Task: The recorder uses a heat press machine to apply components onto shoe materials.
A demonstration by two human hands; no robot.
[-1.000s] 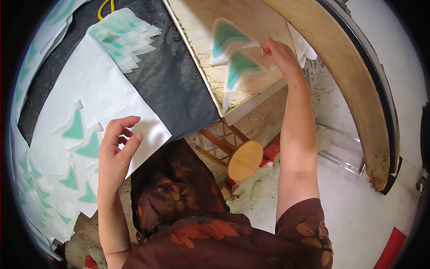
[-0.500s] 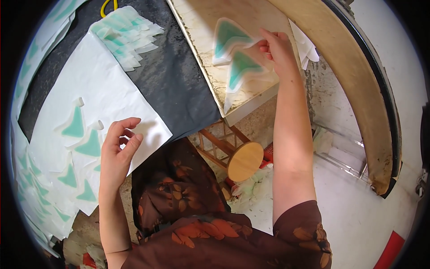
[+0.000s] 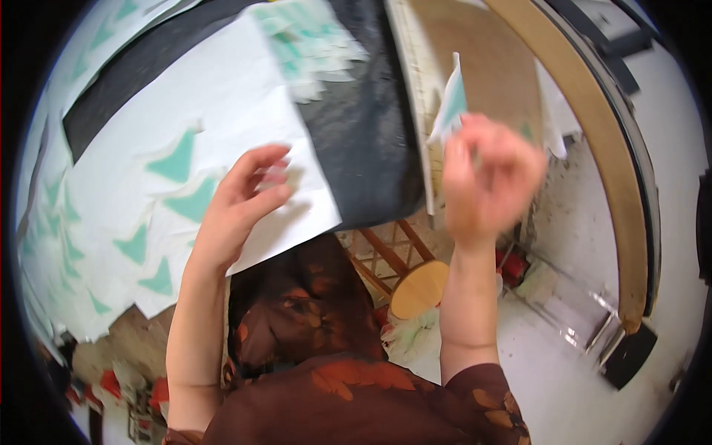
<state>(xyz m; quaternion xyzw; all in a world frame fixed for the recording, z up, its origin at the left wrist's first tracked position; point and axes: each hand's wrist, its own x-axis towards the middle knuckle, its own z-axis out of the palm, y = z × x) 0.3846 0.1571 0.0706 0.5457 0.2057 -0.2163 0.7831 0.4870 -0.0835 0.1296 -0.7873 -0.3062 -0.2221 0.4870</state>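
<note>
My right hand, smeared by motion, is closed on a thin green-and-white cut-out. The cut-out stands up edge-on from the fingers, over the near left edge of a shallow pale tray. My left hand hovers at the right side of a large white sheet, its curved fingers apart and nothing between them. Several green cut-outs with pale borders lie on that sheet, left of the hand.
Overlapping green-and-white cut-outs are heaped on the black table cover. More printed sheets hang at the far left. A wooden stool stands below the table's edge. A curved tan panel rises at right.
My right hand has drawn back toward me from the tray, carrying a cut-out. The view has shifted, so the table appears further right. My left hand stays above the white sheet.
</note>
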